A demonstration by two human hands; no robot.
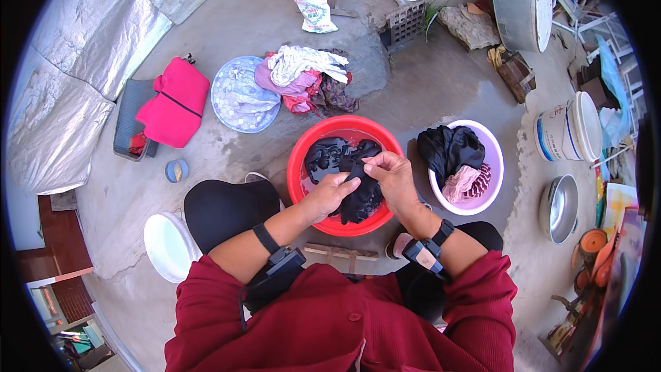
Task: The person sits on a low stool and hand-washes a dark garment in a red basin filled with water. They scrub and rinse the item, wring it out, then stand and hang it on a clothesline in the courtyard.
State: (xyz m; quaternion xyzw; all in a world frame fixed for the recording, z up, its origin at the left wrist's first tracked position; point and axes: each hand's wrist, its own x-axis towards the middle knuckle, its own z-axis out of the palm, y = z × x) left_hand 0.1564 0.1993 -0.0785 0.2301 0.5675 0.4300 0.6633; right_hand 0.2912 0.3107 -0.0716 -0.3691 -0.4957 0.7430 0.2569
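Wet black cloth (362, 194) lies partly in water in a red plastic basin (298, 158) on the floor before me. My left hand (332, 194) grips a part of it over the basin's middle, thumb on top. Just up and to the right, my right hand (388, 171) pinches another part of the same cloth between thumb and fingers. To the right of the red basin stands a pale purple basin (494, 181) holding a black garment (450, 152), a pink cloth (461, 184) and a red-and-white patterned cloth (478, 181).
Beyond the red basin lies a clothes pile (310, 75) beside a round dotted cover (242, 96). Left are a pink garment (173, 103) on a grey crate (129, 129) and a white bucket (168, 248). A lidded bucket (563, 129) and metal basin (560, 209) are at right.
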